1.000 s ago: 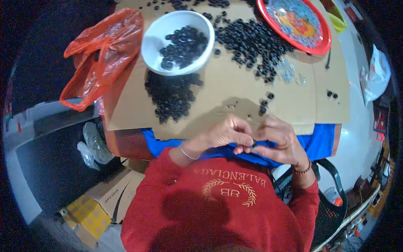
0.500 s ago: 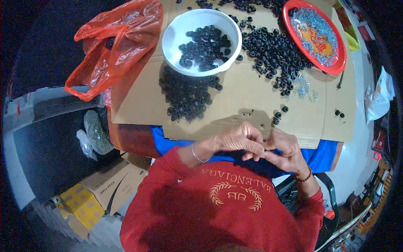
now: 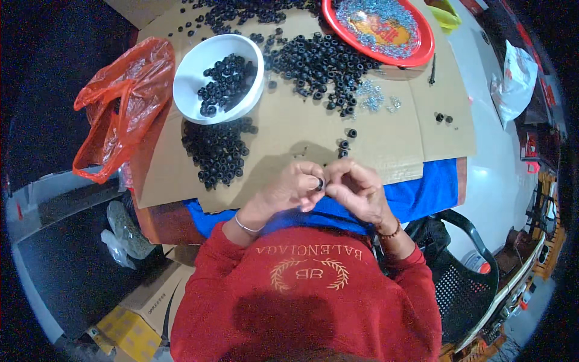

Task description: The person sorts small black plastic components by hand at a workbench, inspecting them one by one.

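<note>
Above the table's near edge, my left hand [image 3: 295, 187] is closed, pinching a small black ring-shaped plastic piece [image 3: 319, 184] between thumb and fingers. My right hand [image 3: 357, 192] meets it, thumb and forefinger pinched together against the piece; whatever tiny thing they hold is hidden. Just beyond the hands, a few loose black pieces [image 3: 344, 145] lie on the cardboard sheet [image 3: 283, 136]. A white bowl [image 3: 193, 66] at the left holds more of them, and a pile [image 3: 214, 154] sits against its near side. A larger heap [image 3: 322, 66] spreads across the middle.
At the far right stands a red plate [image 3: 427, 37] of small clear, shiny pieces [image 3: 347, 15], with some spilled pieces [image 3: 369, 96] nearby. A red plastic bag [image 3: 129, 102] lies left. Blue cloth [image 3: 422, 187] shows under the cardboard. A black chair [image 3: 464, 289] stands right.
The view has shifted, so the table's things sit further left. My hands have turned slightly, and the black piece now shows between the left fingertips.
</note>
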Motion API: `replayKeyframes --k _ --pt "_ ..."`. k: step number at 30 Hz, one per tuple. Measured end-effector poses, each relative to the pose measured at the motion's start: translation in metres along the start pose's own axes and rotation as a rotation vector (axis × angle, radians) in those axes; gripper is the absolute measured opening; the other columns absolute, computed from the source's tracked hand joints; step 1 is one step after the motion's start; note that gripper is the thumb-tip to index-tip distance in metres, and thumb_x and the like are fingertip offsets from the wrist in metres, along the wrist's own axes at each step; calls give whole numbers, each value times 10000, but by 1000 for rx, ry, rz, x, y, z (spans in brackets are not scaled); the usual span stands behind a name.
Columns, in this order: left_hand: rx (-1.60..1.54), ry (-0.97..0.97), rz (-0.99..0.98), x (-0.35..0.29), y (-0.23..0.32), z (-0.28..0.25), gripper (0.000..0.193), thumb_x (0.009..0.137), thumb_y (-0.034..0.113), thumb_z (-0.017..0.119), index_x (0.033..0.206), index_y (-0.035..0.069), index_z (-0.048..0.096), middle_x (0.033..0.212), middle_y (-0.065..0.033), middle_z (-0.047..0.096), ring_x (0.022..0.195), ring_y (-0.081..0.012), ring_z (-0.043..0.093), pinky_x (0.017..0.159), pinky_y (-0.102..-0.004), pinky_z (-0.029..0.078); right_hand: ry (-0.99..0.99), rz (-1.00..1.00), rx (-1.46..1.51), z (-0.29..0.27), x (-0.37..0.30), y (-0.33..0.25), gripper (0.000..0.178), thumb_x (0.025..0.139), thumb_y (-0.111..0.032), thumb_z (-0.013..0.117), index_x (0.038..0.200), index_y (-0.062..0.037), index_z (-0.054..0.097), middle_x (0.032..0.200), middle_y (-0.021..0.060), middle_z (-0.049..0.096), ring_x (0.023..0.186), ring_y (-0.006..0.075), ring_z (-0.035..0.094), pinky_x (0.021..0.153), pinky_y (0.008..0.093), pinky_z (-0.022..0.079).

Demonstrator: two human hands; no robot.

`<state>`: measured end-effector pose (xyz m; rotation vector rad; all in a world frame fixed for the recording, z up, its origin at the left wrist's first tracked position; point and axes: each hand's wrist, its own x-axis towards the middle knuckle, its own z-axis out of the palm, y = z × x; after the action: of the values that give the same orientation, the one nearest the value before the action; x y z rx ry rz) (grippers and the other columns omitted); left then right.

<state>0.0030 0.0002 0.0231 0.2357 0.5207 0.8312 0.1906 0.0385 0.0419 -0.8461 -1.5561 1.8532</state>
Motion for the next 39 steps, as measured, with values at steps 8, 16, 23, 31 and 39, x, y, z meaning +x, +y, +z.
replayKeyframes --k 8,16,23,31,39 --pt "994 674 968 -42 88 32 77 748 -22 610 812 15 632 734 19 591 665 -54 538 596 -179 433 499 -237 -888 -55 48 -4 115 774 -65 605 878 -15 606 746 142 570 651 260 578 600 328 455" --pt "1881 1066 868 -38 143 -17 142 696 160 684 762 39 648 753 -101 624 730 -257 576 670 -345 444 386 -271 -1160 -36 67 -11 95 750 -95 597 813 -24 594 763 151 537 738 336 541 629 410 437" --pt "2080 1079 1244 -31 106 -4 217 676 87 673 878 49 604 787 -88 581 760 -286 536 696 -374 422 352 -317 -1126 -48 66 -4 88 762 -72 570 838 -29 581 763 151 534 708 340 540 608 403 440" --pt "2011 887 868 -13 37 4 260 700 53 623 950 18 560 936 -127 529 877 -296 494 743 -383 420 318 -283 -1097 -54 65 -4 77 761 -46 564 831 -17 581 716 138 522 653 310 539 577 368 434" --pt "1889 724 803 30 35 22 247 718 63 612 954 10 563 928 -141 535 851 -315 527 722 -388 444 406 -346 -623 -60 52 8 64 752 4 578 809 -11 553 712 99 540 634 196 531 565 291 422"
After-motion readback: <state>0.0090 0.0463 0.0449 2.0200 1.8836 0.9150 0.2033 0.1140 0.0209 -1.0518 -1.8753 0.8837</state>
